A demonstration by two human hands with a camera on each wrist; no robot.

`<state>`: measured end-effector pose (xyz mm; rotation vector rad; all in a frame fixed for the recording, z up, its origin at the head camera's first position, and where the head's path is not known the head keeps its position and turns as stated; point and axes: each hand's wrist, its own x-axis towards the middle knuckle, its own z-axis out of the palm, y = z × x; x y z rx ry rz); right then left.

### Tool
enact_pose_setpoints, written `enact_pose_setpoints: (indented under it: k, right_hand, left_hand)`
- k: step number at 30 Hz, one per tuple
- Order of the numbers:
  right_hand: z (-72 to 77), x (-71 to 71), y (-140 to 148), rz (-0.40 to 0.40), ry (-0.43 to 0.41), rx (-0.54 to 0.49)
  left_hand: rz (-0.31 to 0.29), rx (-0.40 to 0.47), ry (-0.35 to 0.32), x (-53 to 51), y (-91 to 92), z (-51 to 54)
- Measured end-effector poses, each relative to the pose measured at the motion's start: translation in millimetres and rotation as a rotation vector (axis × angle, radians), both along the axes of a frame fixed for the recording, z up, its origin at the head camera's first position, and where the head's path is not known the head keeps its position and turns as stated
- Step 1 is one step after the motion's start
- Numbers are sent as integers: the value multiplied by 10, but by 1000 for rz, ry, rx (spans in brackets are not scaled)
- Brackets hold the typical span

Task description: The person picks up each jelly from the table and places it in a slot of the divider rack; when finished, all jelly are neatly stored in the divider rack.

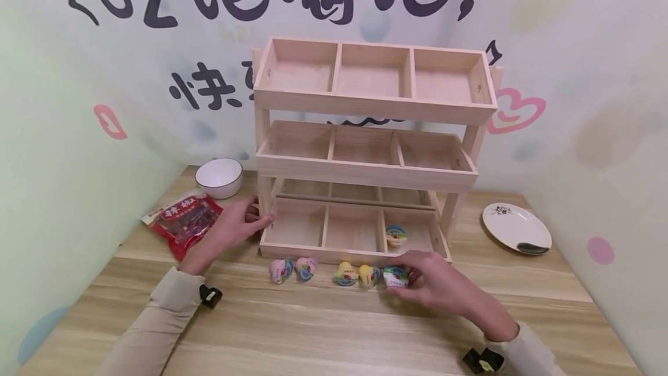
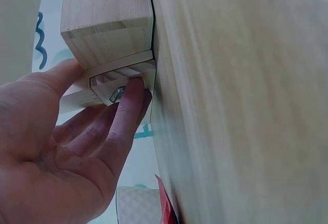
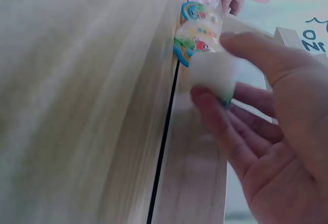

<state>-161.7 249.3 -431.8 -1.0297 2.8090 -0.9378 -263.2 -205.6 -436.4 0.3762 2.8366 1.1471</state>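
A three-tier wooden rack (image 1: 376,110) with divided trays stands at the back of the table. At its lower left side, my left hand (image 1: 233,226) holds the frame between thumb and fingers; in the left wrist view the fingers lie by a metal bolt (image 2: 117,94). My right hand (image 1: 440,284) pinches a small white jelly cup (image 3: 212,74) with a green edge, just in front of the bottom tray. Left of it, two yellow jelly cups (image 1: 357,275) and two pink jelly cups (image 1: 293,270) line the tray's front. Another yellow jelly cup (image 1: 395,235) lies in the bottom tray's right compartment.
A white bowl (image 1: 219,177) and a red snack packet (image 1: 189,222) are on the left of the table. On the right lies a white plate (image 1: 514,225) with a dark pattern. A printed cloth wall (image 1: 156,74) rises behind the rack.
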Motion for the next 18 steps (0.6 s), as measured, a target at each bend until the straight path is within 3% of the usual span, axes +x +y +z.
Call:
enact_pose_setpoints:
  k: [7, 18]
  right_hand:
    - [48, -117, 128, 3, 134, -91]
    - [159, -361, 307, -90, 187, -111]
  left_hand:
    - [5, 0, -8, -13, -2, -9]
    - [0, -2, 9, -16, 1, 2]
